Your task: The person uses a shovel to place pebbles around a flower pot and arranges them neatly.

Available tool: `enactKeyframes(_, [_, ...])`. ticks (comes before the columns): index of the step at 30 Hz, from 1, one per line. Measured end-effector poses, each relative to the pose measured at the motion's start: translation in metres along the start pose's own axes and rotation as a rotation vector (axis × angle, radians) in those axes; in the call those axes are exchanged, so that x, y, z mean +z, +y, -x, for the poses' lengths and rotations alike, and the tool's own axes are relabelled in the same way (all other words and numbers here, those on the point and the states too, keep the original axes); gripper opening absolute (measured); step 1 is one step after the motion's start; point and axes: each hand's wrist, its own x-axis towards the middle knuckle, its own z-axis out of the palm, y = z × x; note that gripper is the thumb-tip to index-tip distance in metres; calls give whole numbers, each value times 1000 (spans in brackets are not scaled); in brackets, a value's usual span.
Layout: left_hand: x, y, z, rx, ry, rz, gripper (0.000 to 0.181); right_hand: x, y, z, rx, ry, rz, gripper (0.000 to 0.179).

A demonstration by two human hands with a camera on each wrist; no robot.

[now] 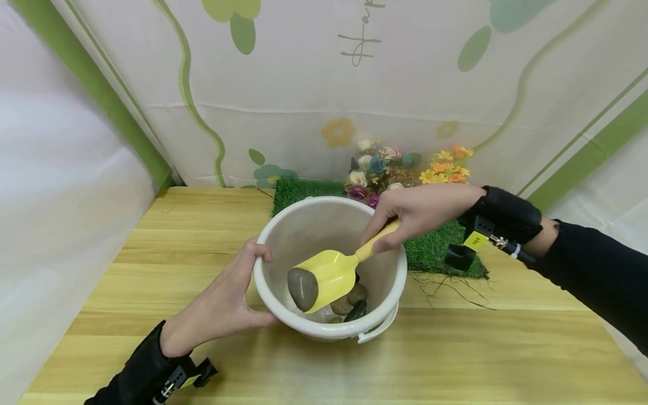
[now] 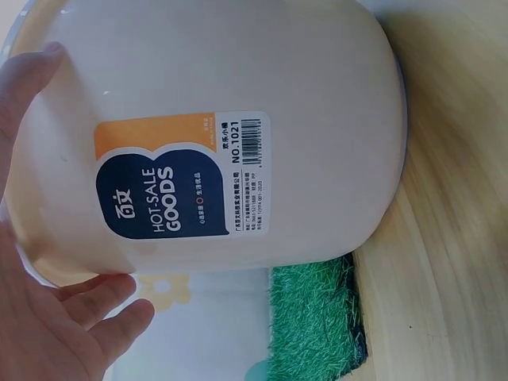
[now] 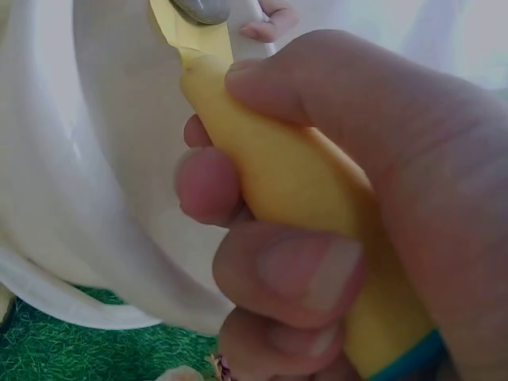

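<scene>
Sticker (image 2: 186,186) on the left side of the white bucket (image 2: 341,111), reading "百文", "HOT-SALE GOODS", "NO.1021", a barcode (image 2: 252,143), sideways lettering (image 1: 360,40) "Hap" on the far cloth (image 1: 293,73)

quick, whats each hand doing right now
Left hand: holding the side of the white bucket.
Right hand: closed, holding the yellow scoop.

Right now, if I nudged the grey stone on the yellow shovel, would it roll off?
Probably: the grey stone looks smooth and rounded, and it sits at the front edge of the yellow shovel. It's likely heavy for its size, since it looks solid.
</scene>
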Motion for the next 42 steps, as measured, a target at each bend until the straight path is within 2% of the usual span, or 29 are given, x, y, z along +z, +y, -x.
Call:
enactKeyframes(9, [-1,0,-1,-4,2,-12,80,2,-16,30,-1,136,15,29])
enactKeyframes(19, [1,-1,-2,-1,4,1,81,9,16,87,81,282,96,34])
enactKeyframes(22, [1,0,-1,-8,0,0,81,12,18,108,118,350,113,37])
enactKeyframes(26, [1,-1,0,-8,1,-9,81,18,22,136,210,436,140,38])
enactKeyframes(28, [1,-1,0,-9,1,-16,82,21,25,148,258,464,152,37])
enactKeyframes(32, [0,-1,0,-11,-1,-22,82,27,35,168,303,503,156,36])
enactKeyframes(35, [0,-1,1,-14,-2,-27,83,33,46,180,325,532,127,35])
enactKeyframes(42, [-1,-1,1,-15,-5,-25,82,50,69,207,463,615,-10,25])
